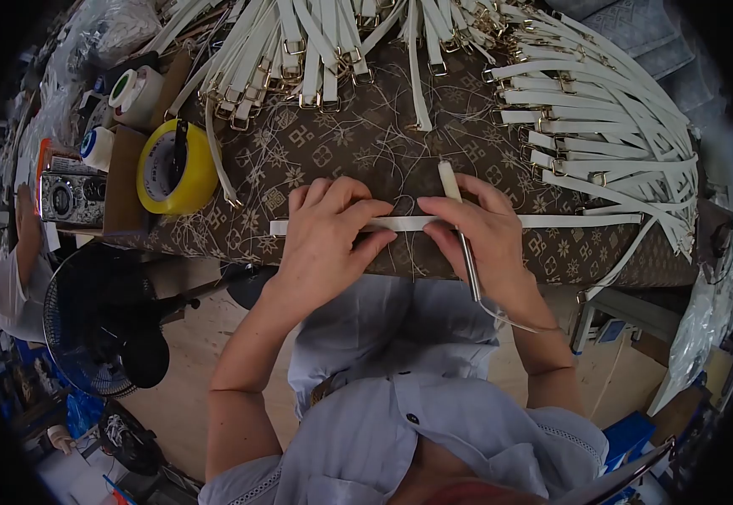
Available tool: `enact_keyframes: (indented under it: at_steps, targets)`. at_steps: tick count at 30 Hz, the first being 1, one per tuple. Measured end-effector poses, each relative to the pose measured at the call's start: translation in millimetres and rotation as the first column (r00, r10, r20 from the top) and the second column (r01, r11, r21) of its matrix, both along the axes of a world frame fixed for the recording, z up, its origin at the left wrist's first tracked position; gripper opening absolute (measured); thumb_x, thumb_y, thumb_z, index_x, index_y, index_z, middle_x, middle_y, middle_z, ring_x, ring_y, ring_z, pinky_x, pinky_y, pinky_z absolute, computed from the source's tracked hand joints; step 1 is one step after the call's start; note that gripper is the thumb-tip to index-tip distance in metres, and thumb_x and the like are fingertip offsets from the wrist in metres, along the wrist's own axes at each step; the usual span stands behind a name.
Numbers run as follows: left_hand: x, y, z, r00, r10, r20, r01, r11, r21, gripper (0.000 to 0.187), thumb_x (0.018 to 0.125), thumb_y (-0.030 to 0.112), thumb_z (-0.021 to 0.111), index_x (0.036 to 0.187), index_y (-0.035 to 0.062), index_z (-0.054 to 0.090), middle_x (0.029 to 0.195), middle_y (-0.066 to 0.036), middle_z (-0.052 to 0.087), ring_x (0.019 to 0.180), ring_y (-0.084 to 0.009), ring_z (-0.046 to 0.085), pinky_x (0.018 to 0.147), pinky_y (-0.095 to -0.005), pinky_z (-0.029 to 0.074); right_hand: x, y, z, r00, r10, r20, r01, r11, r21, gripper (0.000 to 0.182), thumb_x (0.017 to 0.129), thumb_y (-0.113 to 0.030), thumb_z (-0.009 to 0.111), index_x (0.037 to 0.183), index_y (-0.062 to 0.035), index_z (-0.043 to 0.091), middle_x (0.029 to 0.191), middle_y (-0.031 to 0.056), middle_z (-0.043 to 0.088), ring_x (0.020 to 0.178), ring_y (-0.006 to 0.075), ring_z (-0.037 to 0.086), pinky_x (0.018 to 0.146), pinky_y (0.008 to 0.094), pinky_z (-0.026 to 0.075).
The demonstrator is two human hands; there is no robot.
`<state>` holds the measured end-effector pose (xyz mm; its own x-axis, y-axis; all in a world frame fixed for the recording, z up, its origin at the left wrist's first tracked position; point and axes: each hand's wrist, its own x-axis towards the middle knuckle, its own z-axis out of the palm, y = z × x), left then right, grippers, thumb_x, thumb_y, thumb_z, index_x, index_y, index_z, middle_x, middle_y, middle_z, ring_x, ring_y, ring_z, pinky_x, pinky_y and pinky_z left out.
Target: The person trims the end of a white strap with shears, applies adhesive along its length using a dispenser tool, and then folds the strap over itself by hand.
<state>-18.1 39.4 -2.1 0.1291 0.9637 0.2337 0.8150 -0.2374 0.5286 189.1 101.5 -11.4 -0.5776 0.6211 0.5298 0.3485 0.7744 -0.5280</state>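
A narrow white strap lies across the near side of the brown patterned cloth, a metal buckle at its right end. My left hand rests over the strap's left part, thumb and forefinger closed on it. My right hand faces it a short gap away, its thumb and fingertips at the strap too. A slim pen-like tool with a pale upper end and a metal shaft runs through the right fingers. From its lower end a thin cord passes near the wrist. Loose threads lie between the hands.
White buckled straps pile up at the back, more straps on the right. On the left are a yellow tape roll, thread spools and a patterned box-like device. A black fan stands lower left; another person's arm shows beyond.
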Motion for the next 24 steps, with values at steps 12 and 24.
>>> enact_keyframes:
  at_steps: [12,24]
  targets:
    - [0,1,-4,0.993,-0.037,0.109,0.044,0.997,-0.059,0.020,0.071,0.011,0.074,0.087,0.0121,0.062,0.078,0.001,0.059,0.079,-0.0200,0.054,0.079,-0.0351,0.034,-3,-1,-2,0.998,0.023,0.051,-0.020,0.998,-0.063,0.048,0.070,-0.002,0.074,0.114,-0.0161,0.060,0.086,0.0008,0.067,0.090,0.0250,0.057,0.085,0.0405,0.039]
    - [10,-6,-5,1.000,-0.008,-0.030,0.015,0.974,0.225,0.023,0.063,0.011,0.077,0.082,0.0158,0.064,0.090,0.001,0.056,0.087,-0.0212,0.053,0.081,-0.0374,0.034,-4,0,-7,1.000,0.017,0.021,-0.015,0.996,-0.093,0.046,0.068,-0.003,0.075,0.110,-0.0161,0.063,0.078,-0.0053,0.065,0.086,0.0211,0.056,0.083,0.0375,0.039]
